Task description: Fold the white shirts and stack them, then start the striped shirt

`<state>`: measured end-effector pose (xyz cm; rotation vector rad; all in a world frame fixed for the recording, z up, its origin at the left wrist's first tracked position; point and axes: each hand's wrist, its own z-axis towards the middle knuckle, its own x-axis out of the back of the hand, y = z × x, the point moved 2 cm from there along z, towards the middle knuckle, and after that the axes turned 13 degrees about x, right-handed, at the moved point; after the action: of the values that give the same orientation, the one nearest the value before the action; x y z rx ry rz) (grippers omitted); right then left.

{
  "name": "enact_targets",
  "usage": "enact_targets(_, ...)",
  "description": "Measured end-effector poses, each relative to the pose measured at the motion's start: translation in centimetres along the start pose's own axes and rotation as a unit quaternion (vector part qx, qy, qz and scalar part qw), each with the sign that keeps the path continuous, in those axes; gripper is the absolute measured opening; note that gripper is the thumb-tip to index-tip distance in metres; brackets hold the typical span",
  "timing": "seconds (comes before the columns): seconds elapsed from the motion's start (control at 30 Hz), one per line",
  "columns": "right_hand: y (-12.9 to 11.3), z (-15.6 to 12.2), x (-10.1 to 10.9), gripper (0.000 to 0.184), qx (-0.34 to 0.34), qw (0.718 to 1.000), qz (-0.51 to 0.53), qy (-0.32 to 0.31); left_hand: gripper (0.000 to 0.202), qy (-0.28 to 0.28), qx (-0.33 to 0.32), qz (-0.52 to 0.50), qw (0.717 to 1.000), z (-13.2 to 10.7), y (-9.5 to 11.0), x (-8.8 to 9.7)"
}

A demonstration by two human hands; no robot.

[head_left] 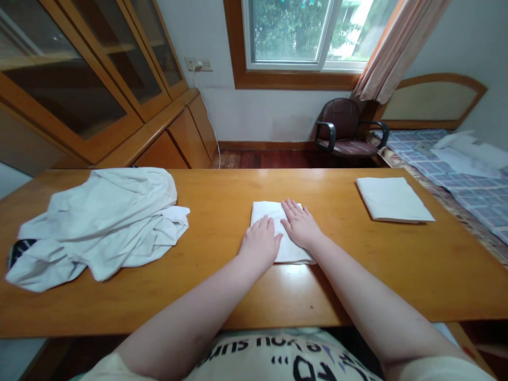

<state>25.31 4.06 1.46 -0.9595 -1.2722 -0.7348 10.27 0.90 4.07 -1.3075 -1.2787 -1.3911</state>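
Observation:
A small folded white cloth (265,212) lies on the wooden table (222,196) straight ahead of me. My left hand (260,244) rests on its near left part with the fingers curled loosely downward. My right hand (300,225) lies flat on its right half, fingers stretched out and close together. Both hands press on the cloth and hold nothing else.
A loose pile of white cloths (105,225) lies at the table's left. A neatly folded white cloth (392,199) sits at the right. Beyond the table stand a dark armchair (346,129), a wooden cabinet (91,79) on the left and a bed (460,174) on the right.

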Motion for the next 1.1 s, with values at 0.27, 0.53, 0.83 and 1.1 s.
enact_targets(0.27, 0.7, 0.6, 0.3, 0.059, 0.043, 0.999, 0.007, -0.014, 0.054, 0.062, -0.054, -0.019, 0.996, 4.1, 0.0, -2.6)
enact_targets(0.53, -2.4, -1.5, -0.7, 0.064, -0.044, 0.997, -0.037, 0.053, 0.055, 0.063, -0.027, -0.009, 0.998, 3.6, 0.1, -2.7)
enact_targets(0.83, -0.4, -5.2, -1.4, 0.084, 0.065, 0.996, -0.034, 0.058, 0.067, 0.036, 0.039, -0.053, 0.997, 3.7, -2.0, -2.8)
enact_targets(1.1, -0.2, -5.3, -1.5, 0.089, 0.067, 0.997, -0.02, 0.041, 0.082, -0.002, 0.04, -0.059, 0.997, 2.1, -4.6, -2.7)
